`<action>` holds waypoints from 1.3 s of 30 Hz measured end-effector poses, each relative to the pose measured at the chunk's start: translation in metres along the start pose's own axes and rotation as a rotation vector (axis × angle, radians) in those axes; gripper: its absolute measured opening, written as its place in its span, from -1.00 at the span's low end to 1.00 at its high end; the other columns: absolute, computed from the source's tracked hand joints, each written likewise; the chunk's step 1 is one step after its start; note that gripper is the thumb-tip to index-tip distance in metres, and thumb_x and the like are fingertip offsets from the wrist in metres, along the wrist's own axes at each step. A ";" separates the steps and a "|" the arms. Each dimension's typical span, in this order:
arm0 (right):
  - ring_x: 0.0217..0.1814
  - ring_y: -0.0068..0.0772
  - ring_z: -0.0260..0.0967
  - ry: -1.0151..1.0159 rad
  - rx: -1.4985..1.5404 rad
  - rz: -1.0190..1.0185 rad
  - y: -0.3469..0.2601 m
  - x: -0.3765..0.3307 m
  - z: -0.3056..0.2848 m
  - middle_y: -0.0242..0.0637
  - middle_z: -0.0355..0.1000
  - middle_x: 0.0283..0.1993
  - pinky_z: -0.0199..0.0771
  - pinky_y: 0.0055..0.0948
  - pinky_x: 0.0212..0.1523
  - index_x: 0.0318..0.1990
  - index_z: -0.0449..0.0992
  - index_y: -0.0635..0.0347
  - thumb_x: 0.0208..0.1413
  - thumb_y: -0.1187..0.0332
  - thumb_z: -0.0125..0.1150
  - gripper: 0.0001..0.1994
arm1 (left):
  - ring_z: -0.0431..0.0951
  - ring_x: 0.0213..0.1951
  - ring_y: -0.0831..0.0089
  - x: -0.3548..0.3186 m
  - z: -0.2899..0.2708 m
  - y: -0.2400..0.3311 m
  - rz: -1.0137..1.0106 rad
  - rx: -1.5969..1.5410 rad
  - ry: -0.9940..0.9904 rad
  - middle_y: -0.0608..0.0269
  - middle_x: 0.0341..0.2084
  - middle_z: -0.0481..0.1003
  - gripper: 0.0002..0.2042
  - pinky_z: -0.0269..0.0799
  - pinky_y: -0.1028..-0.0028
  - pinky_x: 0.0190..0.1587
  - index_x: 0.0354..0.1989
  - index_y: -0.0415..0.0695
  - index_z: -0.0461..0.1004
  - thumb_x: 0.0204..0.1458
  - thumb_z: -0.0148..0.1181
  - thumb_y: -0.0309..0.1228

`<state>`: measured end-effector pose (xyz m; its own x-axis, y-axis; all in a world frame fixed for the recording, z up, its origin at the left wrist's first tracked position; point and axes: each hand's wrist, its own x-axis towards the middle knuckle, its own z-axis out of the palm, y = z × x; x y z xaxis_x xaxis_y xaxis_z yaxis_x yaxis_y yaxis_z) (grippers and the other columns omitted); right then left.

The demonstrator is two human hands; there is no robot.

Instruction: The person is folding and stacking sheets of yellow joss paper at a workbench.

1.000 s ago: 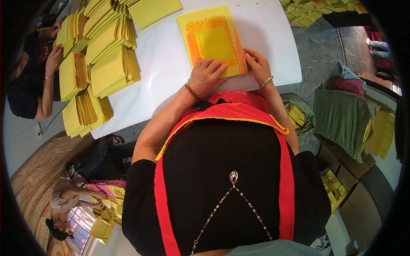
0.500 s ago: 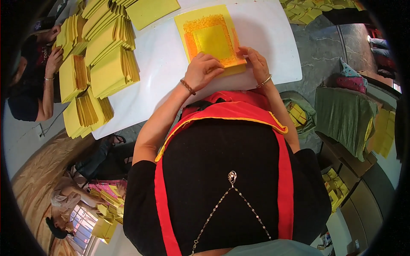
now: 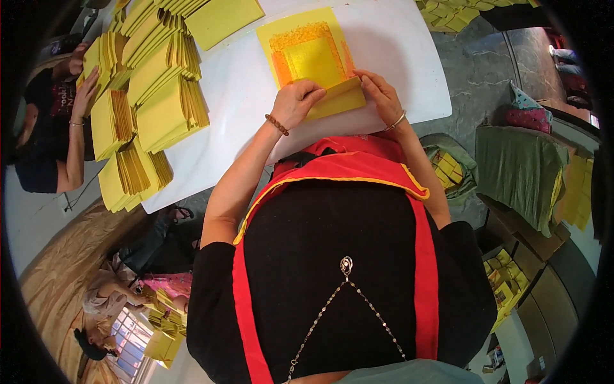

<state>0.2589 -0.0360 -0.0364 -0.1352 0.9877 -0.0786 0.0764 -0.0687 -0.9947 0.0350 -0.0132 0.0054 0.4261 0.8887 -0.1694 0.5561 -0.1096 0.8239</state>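
Note:
In front of me lies a yellow paper sheet (image 3: 313,61) with an orange printed border and a bright golden square in its middle. Its near edge is raised and bent back, showing a darker plain underside. My left hand (image 3: 298,102) pinches the left part of that edge, thumb toward the middle. At the right end of the edge, my right hand (image 3: 382,96) holds the corner between thumb and fingers. More plain yellow paper shows below the raised edge; whether it is a separate sheet I cannot tell.
Folded yellow paper stacks (image 3: 169,112) crowd the left of the white table (image 3: 236,96). A flat yellow sheet (image 3: 224,19) lies at the far side. A co-worker's hand (image 3: 85,96) touches the stacks at left. A green sack (image 3: 451,168) with yellow bundles stands right of the table.
The sheet's near edge has been lifted and bent away from me, uncovering plain yellow below. My left hand has moved slightly left; the right hand stays at the corner.

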 end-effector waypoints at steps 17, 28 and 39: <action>-0.24 -0.54 0.35 0.041 0.021 -0.080 0.019 -0.011 0.001 -0.32 0.40 -0.27 0.36 -0.57 -0.17 -0.03 0.34 0.16 -0.10 0.52 0.13 -0.61 | 0.36 -0.58 0.51 0.008 -0.002 -0.013 -0.097 -0.155 -0.060 0.23 -0.68 0.40 -0.76 0.25 0.52 -0.49 -0.42 -0.21 0.46 -0.02 0.04 -0.26; -0.26 -0.64 0.28 0.047 0.127 0.026 -0.002 -0.013 -0.006 -0.37 0.38 -0.29 0.26 -0.67 -0.18 0.01 0.31 0.20 0.01 0.53 0.00 -0.66 | 0.34 -0.56 0.58 0.005 -0.001 -0.008 -0.169 -0.222 -0.018 0.28 -0.67 0.39 -0.78 0.24 0.54 -0.48 -0.42 -0.22 0.46 -0.03 0.06 -0.29; -0.42 -0.57 0.25 0.137 -0.369 -0.159 -0.014 0.004 0.007 -0.30 0.32 -0.16 0.32 -0.59 -0.38 -0.07 0.38 0.09 -0.19 0.39 0.24 -0.58 | 0.37 -0.55 0.50 0.006 -0.002 -0.010 -0.141 -0.178 -0.022 0.24 -0.65 0.38 -0.77 0.25 0.51 -0.48 -0.41 -0.21 0.43 0.00 0.01 -0.26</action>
<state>0.2503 -0.0326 -0.0232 -0.0430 0.9932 0.1082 0.4168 0.1162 -0.9015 0.0305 -0.0061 -0.0028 0.3702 0.8793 -0.2997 0.4774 0.0967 0.8733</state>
